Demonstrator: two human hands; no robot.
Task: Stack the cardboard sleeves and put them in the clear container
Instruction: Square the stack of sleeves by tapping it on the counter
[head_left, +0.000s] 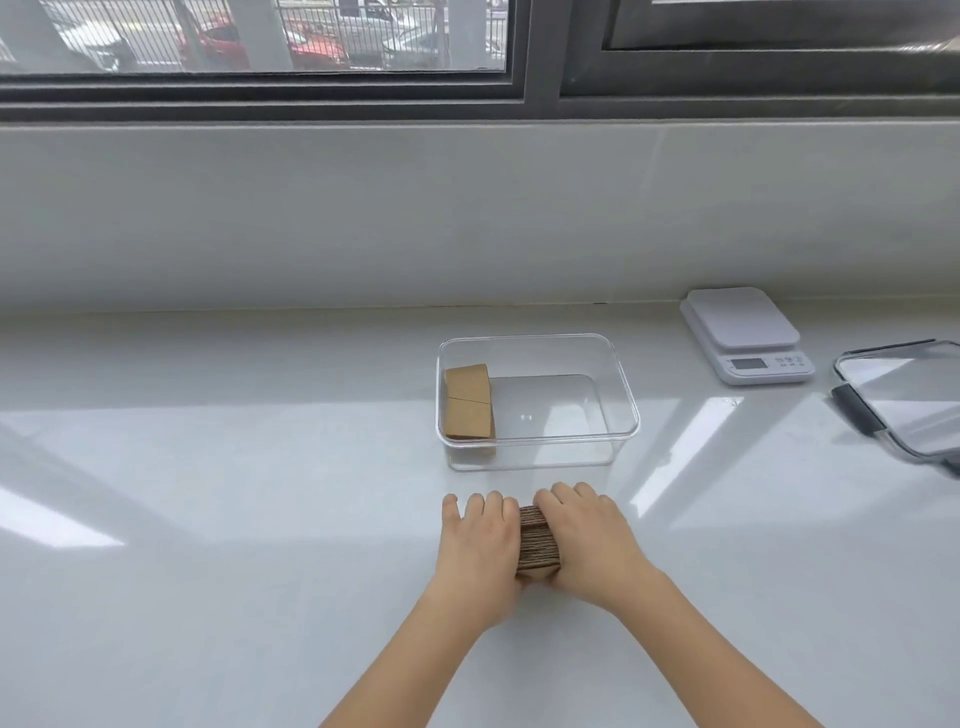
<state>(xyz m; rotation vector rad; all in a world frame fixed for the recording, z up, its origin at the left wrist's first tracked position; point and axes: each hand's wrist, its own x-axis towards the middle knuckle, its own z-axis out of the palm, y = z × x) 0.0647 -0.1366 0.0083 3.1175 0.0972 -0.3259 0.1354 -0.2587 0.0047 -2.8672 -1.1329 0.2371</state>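
Head view looks down on a pale glossy worktop (260, 519) under a window. Both hands press in on a stack of cardboard sleeves (538, 540) from either side: the left hand (480, 545) flat against its left face, the right hand (587, 540) against its right face, fingers pointing away from the person. The stack stands on edge on the worktop, its ribbed edges facing up, each sleeve's long side running away from the person toward the clear container (537, 402), which sits just beyond the hands. Inside the container, more brown sleeves (467, 402) lean against the left wall. A white kitchen scale (745, 335) stands to the right by the wall, and a clear lid (904, 400) lies at the right edge.
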